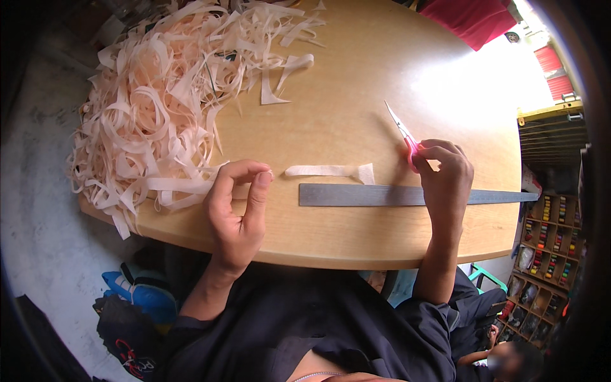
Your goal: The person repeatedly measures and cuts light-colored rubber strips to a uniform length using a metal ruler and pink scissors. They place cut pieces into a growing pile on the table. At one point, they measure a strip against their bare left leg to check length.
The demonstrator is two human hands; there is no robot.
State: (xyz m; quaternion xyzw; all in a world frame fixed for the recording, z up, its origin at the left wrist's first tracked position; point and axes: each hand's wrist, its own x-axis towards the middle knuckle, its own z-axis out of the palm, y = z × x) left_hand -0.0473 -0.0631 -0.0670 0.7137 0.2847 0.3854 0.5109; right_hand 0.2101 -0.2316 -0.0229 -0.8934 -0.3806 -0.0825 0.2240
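Note:
My right hand (pixel 449 175) holds a small pair of scissors (pixel 412 149) by the pink handles, above the table. Their slim metal blades point away and a little left, seemingly closed. To the left, my left hand (pixel 235 207) is raised near the table's front edge, thumb and forefinger pressed together. A tiny pale bit may sit at their tips, too small to make out. Between my hands lies a narrow pale fabric strip (pixel 328 170) with a flared right end. Just in front of it a long grey metal ruler (pixel 363 195) runs rightward, passing beneath my right hand.
A big heap of pale peach fabric offcuts (pixel 153 108) covers the table's left side and hangs over its edge. Red cloth (pixel 468 19) lies at the far right. Beyond the wooden table (pixel 344 235) stands a rack of coloured spools (pixel 550 229); another person (pixel 509 360) is at lower right.

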